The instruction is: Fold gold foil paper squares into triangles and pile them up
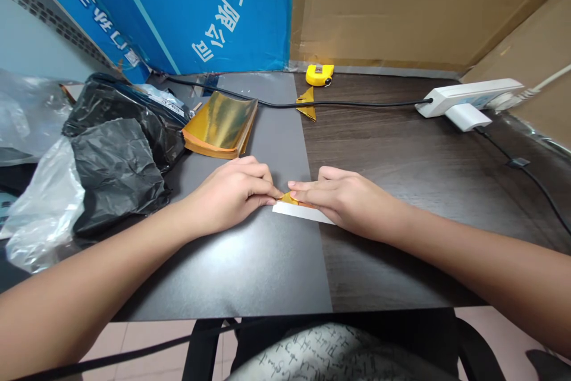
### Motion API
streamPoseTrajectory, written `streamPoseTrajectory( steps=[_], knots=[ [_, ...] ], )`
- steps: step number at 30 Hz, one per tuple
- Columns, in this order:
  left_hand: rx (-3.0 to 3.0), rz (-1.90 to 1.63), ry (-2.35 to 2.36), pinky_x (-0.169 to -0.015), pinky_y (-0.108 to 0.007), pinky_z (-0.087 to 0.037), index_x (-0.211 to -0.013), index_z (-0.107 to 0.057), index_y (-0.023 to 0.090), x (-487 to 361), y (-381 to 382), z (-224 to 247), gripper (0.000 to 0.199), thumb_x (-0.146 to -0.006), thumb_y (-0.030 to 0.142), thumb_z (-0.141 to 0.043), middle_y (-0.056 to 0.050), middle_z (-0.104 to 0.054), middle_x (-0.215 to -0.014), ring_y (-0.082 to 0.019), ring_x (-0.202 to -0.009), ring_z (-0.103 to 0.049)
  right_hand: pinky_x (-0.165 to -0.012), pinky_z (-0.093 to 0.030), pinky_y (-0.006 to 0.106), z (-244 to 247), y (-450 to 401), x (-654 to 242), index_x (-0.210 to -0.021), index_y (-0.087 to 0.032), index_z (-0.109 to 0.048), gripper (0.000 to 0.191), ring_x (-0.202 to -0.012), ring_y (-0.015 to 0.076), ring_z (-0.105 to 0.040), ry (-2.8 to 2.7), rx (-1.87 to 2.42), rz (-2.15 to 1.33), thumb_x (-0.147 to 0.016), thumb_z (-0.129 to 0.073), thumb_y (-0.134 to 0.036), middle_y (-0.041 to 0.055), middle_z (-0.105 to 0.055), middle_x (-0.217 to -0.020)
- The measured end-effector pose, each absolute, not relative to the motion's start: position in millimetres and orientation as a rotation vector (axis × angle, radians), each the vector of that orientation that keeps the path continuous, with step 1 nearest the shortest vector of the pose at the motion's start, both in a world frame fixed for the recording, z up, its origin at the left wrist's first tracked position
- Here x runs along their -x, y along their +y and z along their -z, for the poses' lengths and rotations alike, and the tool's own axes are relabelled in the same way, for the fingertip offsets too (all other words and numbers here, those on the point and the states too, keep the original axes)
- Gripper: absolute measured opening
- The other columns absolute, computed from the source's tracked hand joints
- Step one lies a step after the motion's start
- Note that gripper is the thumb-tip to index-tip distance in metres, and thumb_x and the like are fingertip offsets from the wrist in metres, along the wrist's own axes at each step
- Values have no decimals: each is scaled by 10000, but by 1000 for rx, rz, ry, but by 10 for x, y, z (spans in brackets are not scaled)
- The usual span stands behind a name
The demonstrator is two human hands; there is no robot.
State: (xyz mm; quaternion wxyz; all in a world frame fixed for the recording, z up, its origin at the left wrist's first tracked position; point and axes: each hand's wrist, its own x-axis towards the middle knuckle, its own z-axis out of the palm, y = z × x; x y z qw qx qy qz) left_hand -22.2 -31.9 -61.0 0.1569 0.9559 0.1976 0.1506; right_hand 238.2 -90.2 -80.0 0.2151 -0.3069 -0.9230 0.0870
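Observation:
Between my hands, on the desk, lies a small piece of folded gold foil paper point(290, 198). A white strip point(297, 211) shows along its near edge, running under my right hand. My left hand point(243, 194) is closed, its thumb and fingertips pinching the left corner of the gold foil paper. My right hand point(341, 194) rests over the right part of the paper, fingers stretched out flat and pressing on it; they hide much of it. Beyond my left hand sits a stack of gold foil paper point(223, 125). A folded gold piece point(306, 104) lies farther back, partly under a black cable.
A yellow tape measure point(319, 75) stands at the back by the cardboard wall point(379, 12). To the right is a white power strip point(468, 95) with cables. Crumpled black plastic point(120, 167) and clear plastic bags point(44, 208) cover the left side. A blue panel point(187, 6) rises behind.

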Motion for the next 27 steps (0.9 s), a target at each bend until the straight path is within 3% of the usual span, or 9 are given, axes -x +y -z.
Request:
streamPoseTrajectory(
  steps=[9, 18, 27],
  knots=[
    [-2696, -410, 584, -741, -247, -422, -988, -797, 241, 211, -349, 605, 194, -979, 184, -612, 2, -680, -841, -131, -800, -552, -703, -486, 310, 796, -904, -2359, -1107, -150, -752, 269, -821, 141, -651, -2504, 879, -306, -1051, -490, -147, 33, -721, -1283],
    [-2884, -327, 560, -711, -296, -348, -1018, -784, 259, 199, -413, 549, 278, -1017, 161, -523, 5, -667, -855, -150, -799, -517, -715, -485, 312, 793, -905, -2345, -1070, -151, -748, 254, -801, 145, -633, -2529, 894, -293, -1053, -495, -164, 32, -714, -1298],
    [-2995, -163, 456, -743, -312, -325, -1039, -762, 290, 284, -407, 458, 276, -974, 117, -557, 4, -689, -892, -176, -882, -539, -731, -494, 329, 772, -923, -2339, -1108, -166, -744, 285, -760, 153, -612, -2548, 948, -291, -1047, -467, -136, 30, -715, -1299]
  ],
)
